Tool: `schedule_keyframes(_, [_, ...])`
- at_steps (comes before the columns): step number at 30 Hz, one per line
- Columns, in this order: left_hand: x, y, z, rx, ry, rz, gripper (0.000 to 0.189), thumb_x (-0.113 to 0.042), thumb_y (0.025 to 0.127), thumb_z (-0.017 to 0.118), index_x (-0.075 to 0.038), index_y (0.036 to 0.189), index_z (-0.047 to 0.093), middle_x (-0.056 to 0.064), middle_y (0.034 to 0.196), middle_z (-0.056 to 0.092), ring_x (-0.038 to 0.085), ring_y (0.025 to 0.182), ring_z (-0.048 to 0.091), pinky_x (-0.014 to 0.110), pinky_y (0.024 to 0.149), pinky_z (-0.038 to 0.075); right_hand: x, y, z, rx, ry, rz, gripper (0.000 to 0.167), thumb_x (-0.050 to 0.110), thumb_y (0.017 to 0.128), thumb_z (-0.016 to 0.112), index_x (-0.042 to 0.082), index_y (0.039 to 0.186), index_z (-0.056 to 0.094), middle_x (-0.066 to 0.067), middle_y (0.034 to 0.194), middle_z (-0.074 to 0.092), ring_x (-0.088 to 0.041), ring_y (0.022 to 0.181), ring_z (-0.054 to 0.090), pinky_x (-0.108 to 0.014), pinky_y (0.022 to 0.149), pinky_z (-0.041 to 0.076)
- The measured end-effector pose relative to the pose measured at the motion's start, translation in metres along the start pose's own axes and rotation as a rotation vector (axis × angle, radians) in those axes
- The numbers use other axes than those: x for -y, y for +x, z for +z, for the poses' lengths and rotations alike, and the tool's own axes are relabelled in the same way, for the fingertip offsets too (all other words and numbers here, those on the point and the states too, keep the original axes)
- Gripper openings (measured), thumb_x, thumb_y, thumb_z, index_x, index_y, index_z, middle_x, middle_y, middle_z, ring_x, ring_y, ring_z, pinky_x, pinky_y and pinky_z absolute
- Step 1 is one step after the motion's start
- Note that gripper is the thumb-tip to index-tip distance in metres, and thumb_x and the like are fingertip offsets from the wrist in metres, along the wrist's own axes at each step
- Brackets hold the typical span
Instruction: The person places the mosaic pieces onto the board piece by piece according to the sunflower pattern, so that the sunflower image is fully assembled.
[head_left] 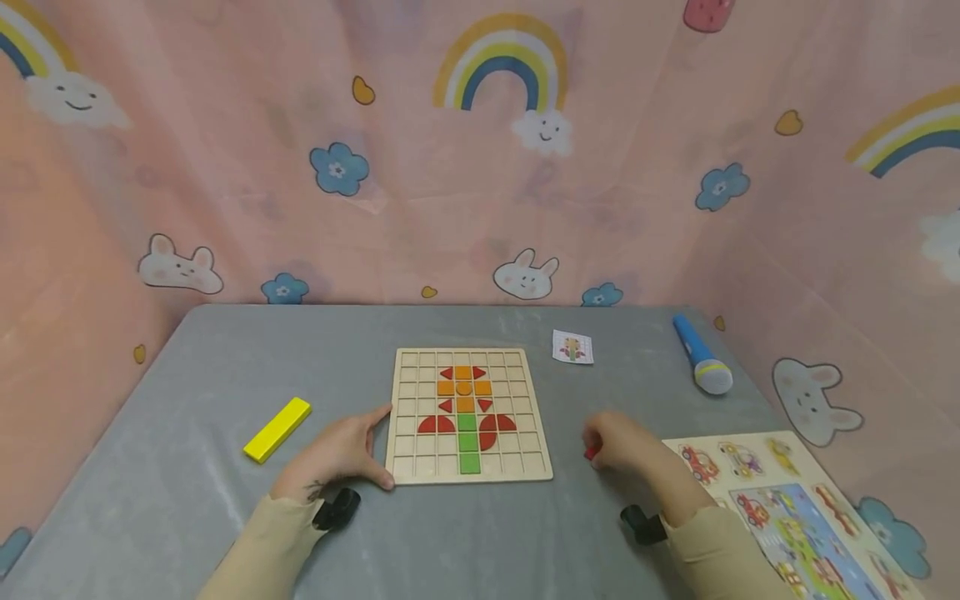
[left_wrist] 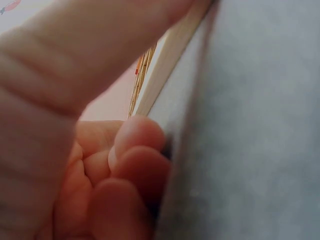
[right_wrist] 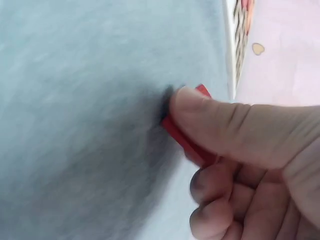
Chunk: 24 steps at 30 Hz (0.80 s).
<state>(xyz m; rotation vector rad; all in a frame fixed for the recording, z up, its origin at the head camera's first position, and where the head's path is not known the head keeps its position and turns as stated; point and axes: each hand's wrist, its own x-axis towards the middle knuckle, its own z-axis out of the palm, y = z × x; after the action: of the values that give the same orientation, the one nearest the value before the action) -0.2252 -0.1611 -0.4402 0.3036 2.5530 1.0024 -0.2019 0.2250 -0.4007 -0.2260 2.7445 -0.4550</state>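
Note:
A wooden grid board [head_left: 423, 468] lies on the table with a flower of coloured tiles: orange squares and a circle, red triangles and quarter rounds, and a green stem [head_left: 468, 442]. My left hand [head_left: 341, 454] rests at the board's left edge, thumb by the near corner and index finger farther up the side. In the left wrist view its other fingers [left_wrist: 132, 175] are loosely bent beside the board. Right of the board, my right hand [head_left: 622, 446] pinches a small red tile [right_wrist: 190, 140] just over the table; the thumb covers part of it.
A yellow bar [head_left: 277, 430] lies left of my left hand. Behind the board to the right is a small pattern card [head_left: 572, 347]. A blue toy microphone [head_left: 699, 350] stands farther right, and a picture puzzle board [head_left: 720, 483] lies under my right forearm.

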Motion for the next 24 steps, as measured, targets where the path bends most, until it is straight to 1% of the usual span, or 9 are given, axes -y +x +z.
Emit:
schedule_keyframes(4, [0.002,0.001,0.001,0.001,0.016,0.011,0.119,-0.028,0.043,0.093,-0.009,0.144,0.033,0.003,0.058,0.051,0.015,0.049,0.043,0.026,0.046,0.032,0.009,0.008,-0.001,-0.036,0.095,-0.065,0.019,0.000,0.070,0.071,0.008,0.068,0.054,-0.001,0.066,0.048,-0.015,0.061,0.044,-0.029,0.055,0.035])
schedule_keyframes(7, [0.003,0.002,0.001,-0.004,0.015,0.021,0.121,-0.027,0.042,0.093,-0.008,0.144,0.032,0.003,0.057,0.050,0.014,0.048,0.041,0.026,0.046,0.032,0.028,0.019,-0.002,-0.066,0.196,-0.098,0.010,0.002,0.076,0.066,0.005,0.085,0.061,-0.002,0.070,0.050,-0.014,0.060,0.046,-0.028,0.054,0.037])
schedule_keyframes(9, [0.003,0.002,0.001,-0.006,0.011,0.031,0.121,-0.027,0.041,0.093,-0.008,0.144,0.032,0.003,0.057,0.049,0.014,0.047,0.041,0.026,0.045,0.031,0.046,0.028,-0.002,-0.074,0.266,-0.101,0.019,0.003,0.081,0.062,0.005,0.099,0.065,-0.004,0.075,0.054,-0.014,0.061,0.049,-0.027,0.054,0.041])
schedule_keyframes(11, [0.003,0.002,0.000,-0.006,0.007,0.036,0.122,-0.027,0.041,0.093,-0.008,0.144,0.032,0.003,0.057,0.049,0.013,0.047,0.040,0.026,0.045,0.031,0.065,0.036,0.000,-0.089,0.352,-0.097,0.023,0.004,0.082,0.060,0.006,0.105,0.066,-0.005,0.079,0.056,-0.014,0.063,0.051,-0.026,0.055,0.044])
schedule_keyframes(13, [0.003,0.002,0.000,-0.006,0.006,0.043,0.122,-0.027,0.041,0.093,-0.008,0.144,0.032,0.003,0.057,0.049,0.013,0.047,0.040,0.026,0.045,0.032,0.085,0.042,0.005,-0.105,0.448,-0.099,0.017,0.003,0.081,0.061,0.005,0.097,0.068,-0.004,0.080,0.059,-0.015,0.067,0.052,-0.025,0.058,0.046])
schedule_keyframes(16, [0.003,0.003,0.000,-0.004,0.010,0.042,0.121,-0.027,0.042,0.093,-0.008,0.144,0.032,0.003,0.057,0.050,0.013,0.047,0.041,0.026,0.046,0.032,0.110,0.048,0.017,-0.147,0.551,-0.125,0.004,0.000,0.076,0.065,0.002,0.079,0.066,-0.002,0.072,0.058,-0.013,0.065,0.050,-0.023,0.057,0.044])
schedule_keyframes(20, [0.003,0.004,0.000,0.000,0.002,0.031,0.120,-0.026,0.043,0.093,-0.008,0.144,0.032,0.003,0.058,0.051,0.014,0.048,0.042,0.026,0.046,0.032,0.137,0.055,0.034,-0.144,0.539,-0.175,0.013,0.000,0.075,0.061,0.001,0.086,0.068,-0.003,0.070,0.057,-0.012,0.058,0.045,-0.023,0.050,0.037])
schedule_keyframes(23, [0.003,0.003,0.000,0.002,-0.007,0.026,0.119,-0.026,0.043,0.093,-0.008,0.144,0.032,0.003,0.059,0.051,0.014,0.048,0.042,0.026,0.046,0.032,0.150,0.059,0.045,-0.138,0.490,-0.189,0.019,0.001,0.078,0.057,0.003,0.092,0.071,-0.004,0.080,0.061,-0.012,0.064,0.045,-0.023,0.051,0.037])
schedule_keyframes(24, [0.003,0.003,0.000,0.003,-0.008,0.028,0.119,-0.026,0.043,0.093,-0.008,0.144,0.032,0.003,0.059,0.051,0.014,0.048,0.042,0.026,0.046,0.032,0.152,0.060,0.048,-0.137,0.479,-0.183,0.018,0.001,0.079,0.057,0.004,0.089,0.071,-0.005,0.080,0.062,-0.013,0.065,0.046,-0.023,0.051,0.037])
